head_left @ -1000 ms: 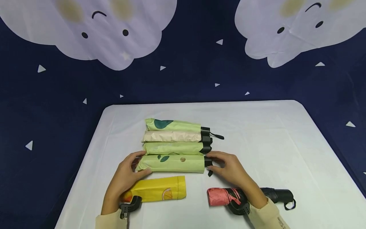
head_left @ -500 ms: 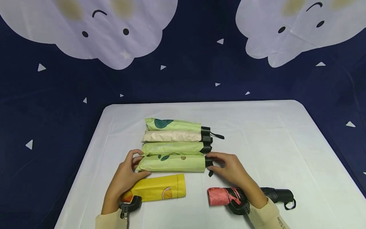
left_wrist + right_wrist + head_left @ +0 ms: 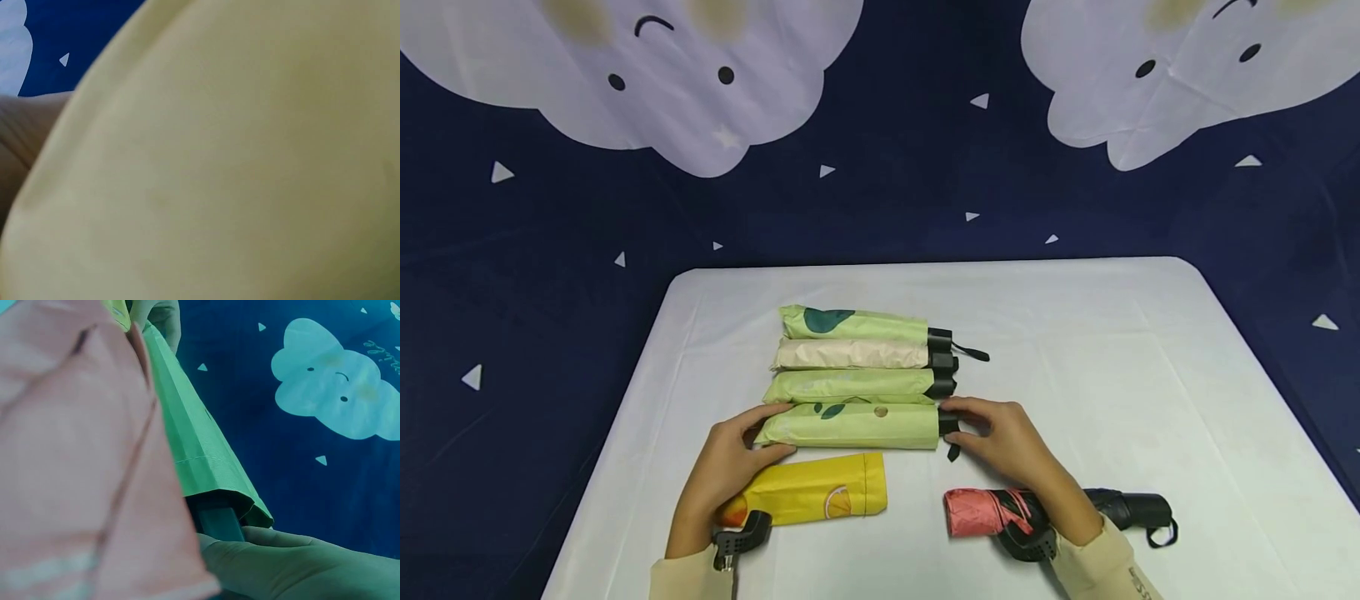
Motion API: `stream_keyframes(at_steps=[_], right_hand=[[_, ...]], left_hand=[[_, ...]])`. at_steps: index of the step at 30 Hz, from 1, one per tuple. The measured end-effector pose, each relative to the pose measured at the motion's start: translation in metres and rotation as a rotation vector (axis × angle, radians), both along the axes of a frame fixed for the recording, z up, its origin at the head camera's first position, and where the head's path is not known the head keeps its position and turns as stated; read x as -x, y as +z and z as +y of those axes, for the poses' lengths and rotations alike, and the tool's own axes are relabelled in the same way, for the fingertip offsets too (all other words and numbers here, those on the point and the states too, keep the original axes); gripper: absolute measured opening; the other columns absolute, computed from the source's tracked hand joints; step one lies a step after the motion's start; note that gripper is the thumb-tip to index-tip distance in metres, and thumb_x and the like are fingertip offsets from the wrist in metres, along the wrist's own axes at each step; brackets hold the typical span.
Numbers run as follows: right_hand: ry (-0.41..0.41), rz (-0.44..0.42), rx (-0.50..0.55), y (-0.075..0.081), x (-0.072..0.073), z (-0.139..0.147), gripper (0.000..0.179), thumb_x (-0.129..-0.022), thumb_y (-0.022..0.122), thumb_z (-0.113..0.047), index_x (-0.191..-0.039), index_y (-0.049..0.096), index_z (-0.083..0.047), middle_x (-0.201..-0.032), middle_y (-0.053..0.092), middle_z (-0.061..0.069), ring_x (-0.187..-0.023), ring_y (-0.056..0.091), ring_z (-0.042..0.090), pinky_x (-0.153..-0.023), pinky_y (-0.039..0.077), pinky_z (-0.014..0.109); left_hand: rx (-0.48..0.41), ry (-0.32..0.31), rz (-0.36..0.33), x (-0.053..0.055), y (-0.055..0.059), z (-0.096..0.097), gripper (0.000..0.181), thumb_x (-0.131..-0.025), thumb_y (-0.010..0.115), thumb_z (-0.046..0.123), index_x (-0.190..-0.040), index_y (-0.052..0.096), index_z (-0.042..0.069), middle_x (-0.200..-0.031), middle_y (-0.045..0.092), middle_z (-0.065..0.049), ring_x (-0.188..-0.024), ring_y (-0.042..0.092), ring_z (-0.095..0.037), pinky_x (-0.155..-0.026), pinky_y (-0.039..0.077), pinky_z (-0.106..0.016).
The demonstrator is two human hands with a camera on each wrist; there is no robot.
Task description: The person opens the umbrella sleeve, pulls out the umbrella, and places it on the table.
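A folded light-green umbrella (image 3: 850,427) with leaf prints lies crosswise on the white table, nearest in a row of folded umbrellas. My left hand (image 3: 727,457) grips its left end, thumb on the near edge and fingers on the far edge. At the other end my right hand (image 3: 1000,437) pinches the black handle (image 3: 949,422) between thumb and fingers. In the right wrist view those fingers hold the dark handle (image 3: 220,522) just below the green cover's open mouth. Right behind it lie a second green umbrella (image 3: 850,386), a beige umbrella (image 3: 853,354) and another green umbrella (image 3: 880,326).
A yellow umbrella (image 3: 808,487) with an orange-slice print lies in front, partly under the left wrist. Below the right forearm is a red and black umbrella (image 3: 973,512). A sleeve (image 3: 206,162) blocks most of the left wrist view. The white table (image 3: 1097,333) ends before a dark-blue cloud-print cloth.
My left fingers have shifted right onto the far edge of the nearest umbrella. The green umbrella just behind it has slid slightly left. My right hand stays on the handle.
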State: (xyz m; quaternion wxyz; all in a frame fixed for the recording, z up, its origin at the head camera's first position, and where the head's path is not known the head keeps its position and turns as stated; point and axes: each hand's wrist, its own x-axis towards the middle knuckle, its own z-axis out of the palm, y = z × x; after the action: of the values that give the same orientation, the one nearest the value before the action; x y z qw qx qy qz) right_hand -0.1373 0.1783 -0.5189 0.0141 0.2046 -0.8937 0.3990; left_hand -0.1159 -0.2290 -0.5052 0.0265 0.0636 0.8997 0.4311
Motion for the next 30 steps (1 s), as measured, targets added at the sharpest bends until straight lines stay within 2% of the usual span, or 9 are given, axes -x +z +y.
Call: stream_keyframes(at_steps=[12,25,27,30], right_hand=[[-0.026,0.02,-0.039,0.001,-0.0034,-0.0002,0.048,-0.079,0.09,-0.016,-0.124,0.074,-0.027,-0.12,0.074,-0.005,-0.114,0.068,0.018,-0.096,0.054,0.044],[-0.044,0.062,-0.017,-0.0005,-0.0059,-0.0038,0.049,-0.079,0.09,-0.013,-0.124,0.075,-0.024,-0.119,0.074,-0.005,-0.113,0.068,0.019,-0.093,0.056,0.045],[-0.058,0.042,0.004,0.0001,-0.0064,-0.0039,0.048,-0.079,0.09,-0.012,-0.124,0.075,-0.023,-0.119,0.074,-0.005,-0.112,0.069,0.017,-0.092,0.057,0.042],[-0.081,-0.047,0.088,0.002,-0.008,-0.0035,0.047,-0.079,0.089,-0.008,-0.122,0.076,-0.021,-0.119,0.074,-0.002,-0.108,0.071,0.016,-0.089,0.058,0.034]], left_hand=[[-0.001,-0.003,0.01,-0.0009,0.0005,0.0014,0.055,-0.081,0.089,0.022,-0.132,0.07,0.026,-0.133,0.066,-0.012,-0.13,0.057,-0.035,-0.105,0.046,-0.055],[-0.019,-0.017,0.032,-0.0009,0.0002,0.0006,0.054,-0.081,0.088,0.022,-0.132,0.07,0.026,-0.13,0.068,-0.01,-0.126,0.06,-0.033,-0.102,0.049,-0.054],[-0.02,-0.026,0.041,-0.0011,0.0006,0.0011,0.054,-0.081,0.088,0.022,-0.132,0.069,0.025,-0.13,0.068,-0.008,-0.125,0.061,-0.031,-0.101,0.05,-0.053],[-0.024,-0.046,0.064,-0.0013,0.0018,0.0013,0.054,-0.082,0.088,0.023,-0.133,0.069,0.026,-0.13,0.069,-0.004,-0.123,0.062,-0.026,-0.1,0.052,-0.049]])
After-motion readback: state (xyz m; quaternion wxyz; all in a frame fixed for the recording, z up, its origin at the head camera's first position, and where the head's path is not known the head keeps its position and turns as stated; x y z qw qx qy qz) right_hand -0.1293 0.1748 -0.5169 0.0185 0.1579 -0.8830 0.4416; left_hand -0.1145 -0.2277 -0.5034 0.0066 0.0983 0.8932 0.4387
